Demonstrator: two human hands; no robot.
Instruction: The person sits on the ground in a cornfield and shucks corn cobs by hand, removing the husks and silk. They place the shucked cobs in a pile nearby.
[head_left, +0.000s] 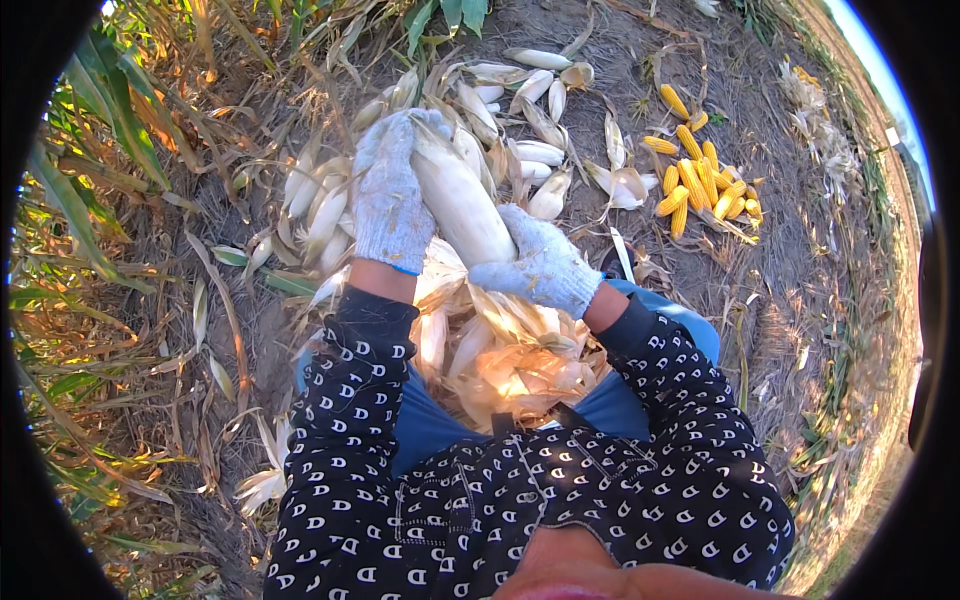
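Note:
An ear of corn in its pale husk is held between my two hands, tilted with one end up and left. My left hand, in a white knit work glove, grips the upper end. Around the lower end my right hand is closed, gloved the same way. Fingers on the far side of the ear are partly hidden. Below the ear, loose dry husks lie between my knees. Several unhusked ears rest on the ground beside my left hand, and more husked-over ears lie beyond the held one.
A pile of bare yellow corn cobs lies on the soil to the right. Standing corn plants line the left side. Farther right is a heap of pale husks. Dry stalks and leaves litter the ground.

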